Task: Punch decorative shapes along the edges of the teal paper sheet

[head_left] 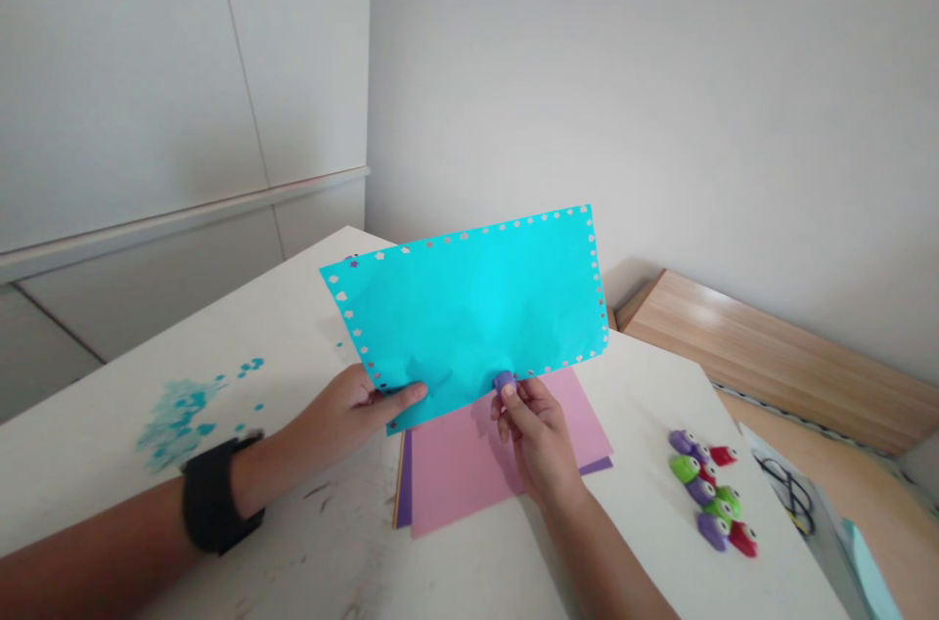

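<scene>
I hold a turquoise paper sheet (pixel 476 307) up above the white table (pixel 293 327); small shapes are punched out all along its edges. My left hand (pixel 352 410) pinches its lower left corner, thumb on the front. My right hand (pixel 532 429) grips a small purple paper punch (pixel 504 380) clamped on the sheet's bottom edge. A black band sits on my left wrist.
A stack of pink and purple sheets (pixel 469 464) lies under the hands. Turquoise punched scraps (pixel 183 410) are scattered at the left. Several small punches, purple, green and red (pixel 710 493), lie at the right. A wooden board (pixel 770 346) sits by the wall.
</scene>
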The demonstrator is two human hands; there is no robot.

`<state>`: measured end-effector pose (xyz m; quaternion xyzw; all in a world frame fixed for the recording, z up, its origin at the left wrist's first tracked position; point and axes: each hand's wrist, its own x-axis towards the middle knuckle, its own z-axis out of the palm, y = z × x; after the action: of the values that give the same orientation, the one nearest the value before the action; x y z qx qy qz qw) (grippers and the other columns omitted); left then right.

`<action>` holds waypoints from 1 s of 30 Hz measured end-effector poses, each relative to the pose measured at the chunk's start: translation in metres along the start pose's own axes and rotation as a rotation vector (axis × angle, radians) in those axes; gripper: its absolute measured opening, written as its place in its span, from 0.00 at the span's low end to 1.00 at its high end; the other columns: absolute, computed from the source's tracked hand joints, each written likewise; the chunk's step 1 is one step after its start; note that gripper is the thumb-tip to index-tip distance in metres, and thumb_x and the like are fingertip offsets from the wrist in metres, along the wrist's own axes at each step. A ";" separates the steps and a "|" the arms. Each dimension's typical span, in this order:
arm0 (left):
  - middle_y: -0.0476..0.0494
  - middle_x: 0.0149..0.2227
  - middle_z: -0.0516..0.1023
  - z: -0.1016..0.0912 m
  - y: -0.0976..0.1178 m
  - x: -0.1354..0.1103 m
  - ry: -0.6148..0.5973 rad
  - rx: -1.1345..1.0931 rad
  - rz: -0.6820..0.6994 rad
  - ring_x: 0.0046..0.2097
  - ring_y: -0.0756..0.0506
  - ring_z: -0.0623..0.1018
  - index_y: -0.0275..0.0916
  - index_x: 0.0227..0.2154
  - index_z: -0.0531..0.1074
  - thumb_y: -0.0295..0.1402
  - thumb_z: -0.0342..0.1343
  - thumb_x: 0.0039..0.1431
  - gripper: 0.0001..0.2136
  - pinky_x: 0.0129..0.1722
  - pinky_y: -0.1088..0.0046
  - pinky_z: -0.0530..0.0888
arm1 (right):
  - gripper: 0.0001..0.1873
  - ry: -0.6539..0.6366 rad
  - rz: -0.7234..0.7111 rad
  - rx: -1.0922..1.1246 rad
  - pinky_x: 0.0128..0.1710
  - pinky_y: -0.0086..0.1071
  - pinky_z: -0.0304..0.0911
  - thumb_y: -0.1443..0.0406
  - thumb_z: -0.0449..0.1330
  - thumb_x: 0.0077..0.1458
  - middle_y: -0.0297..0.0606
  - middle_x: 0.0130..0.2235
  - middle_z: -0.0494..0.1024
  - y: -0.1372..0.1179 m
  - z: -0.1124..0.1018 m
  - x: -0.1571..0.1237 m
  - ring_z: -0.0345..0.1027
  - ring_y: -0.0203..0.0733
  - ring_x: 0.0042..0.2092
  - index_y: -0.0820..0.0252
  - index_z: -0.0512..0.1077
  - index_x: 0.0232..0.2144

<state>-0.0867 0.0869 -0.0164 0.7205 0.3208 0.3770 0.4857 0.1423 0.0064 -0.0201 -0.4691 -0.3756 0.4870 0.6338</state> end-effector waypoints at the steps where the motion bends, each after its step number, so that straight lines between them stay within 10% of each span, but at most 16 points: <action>1: 0.47 0.36 0.81 0.000 0.000 0.000 -0.018 0.009 -0.002 0.38 0.42 0.78 0.41 0.36 0.76 0.40 0.59 0.59 0.09 0.45 0.64 0.75 | 0.14 0.004 -0.011 -0.008 0.23 0.26 0.55 0.56 0.66 0.55 0.34 0.26 0.74 0.000 0.000 0.000 0.59 0.31 0.23 0.61 0.74 0.32; 9: 0.45 0.46 0.81 0.000 0.007 0.002 0.025 -0.046 0.001 0.45 0.38 0.79 0.44 0.41 0.76 0.42 0.60 0.56 0.12 0.48 0.63 0.75 | 0.14 -0.112 0.052 0.016 0.20 0.25 0.57 0.57 0.65 0.56 0.36 0.32 0.76 -0.007 -0.001 -0.002 0.64 0.31 0.24 0.60 0.73 0.38; 22: 0.51 0.25 0.73 -0.009 0.005 0.001 0.090 -0.252 -0.120 0.26 0.48 0.70 0.40 0.28 0.70 0.41 0.59 0.60 0.11 0.26 0.75 0.68 | 0.14 -0.031 0.224 0.207 0.14 0.18 0.58 0.62 0.68 0.53 0.43 0.39 0.79 -0.014 -0.024 0.008 0.73 0.36 0.32 0.63 0.75 0.40; 30: 0.45 0.44 0.80 -0.028 0.015 0.006 0.338 -0.507 -0.193 0.36 0.46 0.76 0.42 0.44 0.75 0.39 0.65 0.55 0.15 0.37 0.68 0.79 | 0.12 0.023 0.302 0.229 0.16 0.18 0.61 0.62 0.62 0.58 0.48 0.40 0.81 -0.012 -0.047 0.024 0.76 0.37 0.32 0.67 0.78 0.39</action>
<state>-0.1062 0.1000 0.0061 0.4699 0.3598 0.5114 0.6230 0.1954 0.0182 -0.0211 -0.4504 -0.2359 0.6108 0.6070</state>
